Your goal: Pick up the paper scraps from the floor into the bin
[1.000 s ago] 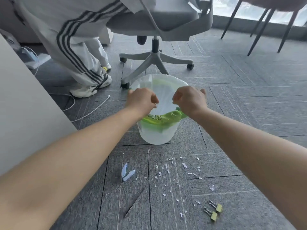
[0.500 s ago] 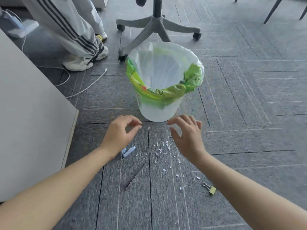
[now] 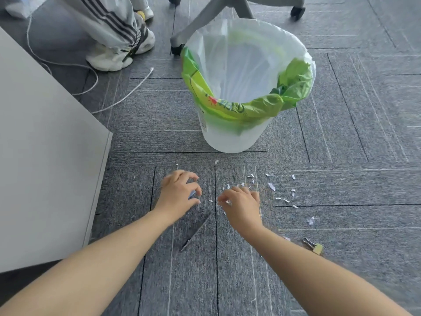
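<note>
Scraps [image 3: 271, 186] on floor [image 3: 341, 133] now reached: left hand [image 3: 177, 195] and right hand [image 3: 241, 206] dropped from bin [image 3: 230, 137], fingers curled, grip unclear; gathering starts.

The left hand [image 3: 180, 195] and right hand [image 3: 242, 207] reach forward, fingers curled.

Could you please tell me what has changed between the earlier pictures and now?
Both hands left the rim of the bin and came down to the floor: the left hand now covers a blue object, the right hand touches the paper scraps. Whether either grips anything is unclear. The bin, thin stick and binder clip stayed put.
</note>
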Demonstrator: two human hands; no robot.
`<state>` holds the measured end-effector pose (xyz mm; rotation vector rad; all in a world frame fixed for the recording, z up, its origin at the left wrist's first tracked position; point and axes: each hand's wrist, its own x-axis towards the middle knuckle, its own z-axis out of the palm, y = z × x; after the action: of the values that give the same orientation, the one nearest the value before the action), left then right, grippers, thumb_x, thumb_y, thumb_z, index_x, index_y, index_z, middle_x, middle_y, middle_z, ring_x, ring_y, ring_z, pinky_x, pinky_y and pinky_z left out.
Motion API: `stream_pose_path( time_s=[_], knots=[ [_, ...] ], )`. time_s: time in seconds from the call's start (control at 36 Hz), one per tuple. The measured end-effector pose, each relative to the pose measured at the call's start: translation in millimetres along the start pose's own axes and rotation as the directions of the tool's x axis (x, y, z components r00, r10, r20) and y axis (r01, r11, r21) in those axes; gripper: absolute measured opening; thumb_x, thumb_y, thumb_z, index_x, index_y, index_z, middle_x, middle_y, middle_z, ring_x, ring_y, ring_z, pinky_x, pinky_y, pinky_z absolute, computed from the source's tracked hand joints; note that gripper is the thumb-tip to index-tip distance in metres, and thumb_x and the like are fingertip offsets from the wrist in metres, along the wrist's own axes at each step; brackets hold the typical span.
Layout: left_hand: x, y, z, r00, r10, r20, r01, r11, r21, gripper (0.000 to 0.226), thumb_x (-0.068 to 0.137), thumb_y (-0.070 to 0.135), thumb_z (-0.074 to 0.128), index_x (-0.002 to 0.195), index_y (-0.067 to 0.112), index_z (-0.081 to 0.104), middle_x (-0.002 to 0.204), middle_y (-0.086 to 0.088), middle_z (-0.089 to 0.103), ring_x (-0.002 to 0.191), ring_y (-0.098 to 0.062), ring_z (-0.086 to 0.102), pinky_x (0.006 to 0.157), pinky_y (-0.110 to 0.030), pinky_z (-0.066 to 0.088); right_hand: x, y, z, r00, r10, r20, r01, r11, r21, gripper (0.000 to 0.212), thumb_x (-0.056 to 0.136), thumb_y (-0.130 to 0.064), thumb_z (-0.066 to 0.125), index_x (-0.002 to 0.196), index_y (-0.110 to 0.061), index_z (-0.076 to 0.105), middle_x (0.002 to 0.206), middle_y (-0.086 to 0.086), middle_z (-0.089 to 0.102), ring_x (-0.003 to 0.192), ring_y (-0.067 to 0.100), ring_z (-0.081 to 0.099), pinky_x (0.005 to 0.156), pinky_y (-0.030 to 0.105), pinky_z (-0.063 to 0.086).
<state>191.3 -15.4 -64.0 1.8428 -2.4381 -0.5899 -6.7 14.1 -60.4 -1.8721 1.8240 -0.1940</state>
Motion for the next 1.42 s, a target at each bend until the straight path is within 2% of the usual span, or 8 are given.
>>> stream_pose_path(
  time_s=[0.28, 0.56, 0.75, 0.94, 1.06, 1.17, 1.31, 1.42],
  knots=[
    [2.4, -2.6, 9.3, 0.999, -0.048, -0.011, 0.048, 0.999, -0.015, 0.012, 0.073, 0.047, 0.076, 0.076, 0.037, 0.069, 0.129, 0.017, 0.054, 0.128, -0.017, 0.033, 0.106, -0.039, 0.014, 9.4, -4.5, 18.1, 1.0, 0.021, 0.022, -0.02, 0.999, -0.044, 0.011, 0.092, -0.037, 0.059, 0.101, -0.037, 0.065, 0.103, -0.017, 0.061, 0.103, 0.013, 0.047, 0.092, 0.034, 0.025],
    [0.0, 1.1, 14.2, 0.998, -0.061, -0.022, 0.06, 0.998, -0.013, 0.007, 0.079, 0.042, 0.073, 0.078, 0.035, 0.07, 0.126, 0.019, 0.052, 0.127, -0.013, 0.028, 0.105, -0.033, 0.009, 13.9, -10.4, 25.8, 0.999, -0.011, 0.053, 0.014, 0.998, -0.059, 0.015, 0.09, -0.041, 0.061, 0.102, -0.034, 0.063, 0.105, -0.015, 0.058, 0.106, 0.014, 0.046, 0.096, 0.035, 0.028],
    [2.8, 1.8, 17.4, 0.988, -0.079, -0.131, 0.063, 0.99, -0.126, 0.008, 0.081, 0.038, 0.073, 0.078, 0.033, 0.068, 0.109, 0.018, 0.055, 0.117, -0.011, 0.038, 0.101, -0.033, 0.021, 17.0, -15.6, 27.9, 0.998, -0.043, 0.036, 0.048, 0.989, -0.137, 0.009, 0.093, -0.032, 0.057, 0.1, -0.031, 0.064, 0.104, -0.011, 0.057, 0.104, 0.017, 0.044, 0.091, 0.035, 0.024],
    [42.2, 20.1, 4.4, 0.944, -0.268, -0.192, 0.195, 0.924, -0.33, 0.009, 0.083, 0.043, 0.07, 0.082, 0.035, 0.067, 0.102, 0.018, 0.063, 0.102, -0.007, 0.047, 0.09, -0.031, 0.027, 20.6, -17.7, 25.2, 0.99, -0.11, 0.084, 0.127, 0.965, -0.23, 0.012, 0.095, -0.027, 0.054, 0.104, -0.026, 0.061, 0.102, -0.006, 0.052, 0.101, 0.019, 0.042, 0.091, 0.036, 0.029],
    [73.9, 36.7, 0.7, 0.908, -0.355, -0.221, 0.257, 0.891, -0.375, 0.009, 0.083, 0.04, 0.072, 0.08, 0.031, 0.069, 0.097, 0.011, 0.069, 0.098, -0.015, 0.056, 0.092, -0.038, 0.037, 19.5, -7.2, 11.0, 0.999, -0.033, 0.006, 0.034, 0.983, -0.181, 0.013, 0.091, -0.02, 0.054, 0.099, -0.029, 0.059, 0.101, -0.009, 0.051, 0.101, 0.017, 0.042, 0.086, 0.034, 0.028],
    [92.6, 43.9, 9.4, 0.893, -0.418, -0.165, 0.32, 0.849, -0.42, 0.009, 0.083, 0.038, 0.073, 0.08, 0.03, 0.07, 0.103, 0.007, 0.069, 0.108, -0.021, 0.054, 0.093, -0.039, 0.035, 20.5, 14.3, -14.3, 0.998, 0.028, -0.059, -0.036, 0.991, -0.132, 0.01, 0.095, -0.03, 0.051, 0.095, -0.034, 0.06, 0.101, -0.013, 0.051, 0.1, 0.015, 0.041, 0.081, 0.033, 0.021],
    [96.7, 42.4, 20.1, 0.898, -0.422, -0.125, 0.331, 0.834, -0.443, 0.007, 0.082, 0.033, 0.074, 0.081, 0.026, 0.071, 0.095, 0.008, 0.068, 0.105, -0.018, 0.049, 0.084, -0.032, 0.028, 15.6, 35.9, -35.1, 0.991, 0.069, -0.119, -0.078, 0.994, -0.071, 0.004, 0.093, -0.035, 0.057, 0.092, -0.035, 0.061, 0.099, -0.015, 0.048, 0.099, 0.011, 0.039, 0.079, 0.029, 0.015],
    [100.9, 39.5, 24.8, 0.911, -0.396, -0.117, 0.292, 0.818, -0.496, 0.007, 0.081, 0.025, 0.076, 0.078, 0.023, 0.07, 0.09, 0.007, 0.066, 0.103, -0.019, 0.047, 0.089, -0.033, 0.038, 4.9, 48.4, -38.1, 0.988, 0.073, -0.138, -0.079, 0.996, -0.042, 0.003, 0.091, -0.035, 0.06, 0.091, -0.032, 0.061, 0.097, -0.014, 0.05, 0.097, 0.012, 0.041, 0.079, 0.03, 0.017]
  ],
)
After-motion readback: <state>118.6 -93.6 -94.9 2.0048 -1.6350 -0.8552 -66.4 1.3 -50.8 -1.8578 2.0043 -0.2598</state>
